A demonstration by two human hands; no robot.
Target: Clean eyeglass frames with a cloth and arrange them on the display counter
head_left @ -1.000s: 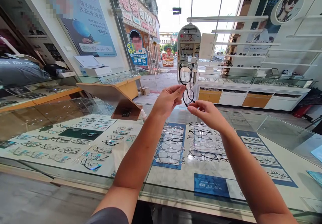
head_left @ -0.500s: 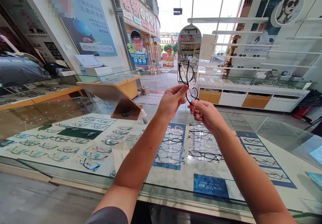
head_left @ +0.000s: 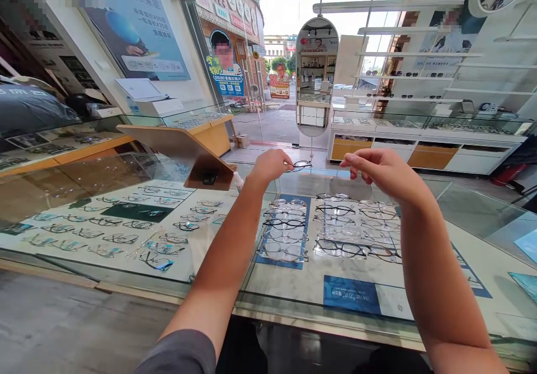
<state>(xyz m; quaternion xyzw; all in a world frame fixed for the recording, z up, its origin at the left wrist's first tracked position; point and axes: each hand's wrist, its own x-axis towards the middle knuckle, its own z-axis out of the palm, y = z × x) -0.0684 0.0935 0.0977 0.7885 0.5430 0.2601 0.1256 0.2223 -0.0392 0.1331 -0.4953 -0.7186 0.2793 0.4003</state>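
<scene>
Black-framed eyeglasses (head_left: pixel 302 164) are pinched in the fingertips of my left hand (head_left: pixel 272 168), low at the far edge of the glass counter. To the right, my right hand (head_left: pixel 377 171) hangs over the counter with loosely bent fingers and nothing visible in them. It is apart from the eyeglasses. Beneath both hands, inside the glass display case (head_left: pixel 289 301), rows of eyeglass frames (head_left: pixel 285 223) lie on a blue board, with more frames (head_left: pixel 342 247) beside them. My left hand hides part of the held pair.
A brown tilted panel (head_left: pixel 180 150) and a small white bottle (head_left: pixel 238 181) stand on the counter at left. More frames (head_left: pixel 121 238) fill the case's left side. An arched mirror (head_left: pixel 316 77) stands beyond, near white wall shelves (head_left: pixel 419 55) and a cabinet (head_left: pixel 432 155).
The eyeglasses, held upright in both hands before, have come down and lie level in my left hand. My right hand has let go and moved right. The view has tilted down slightly.
</scene>
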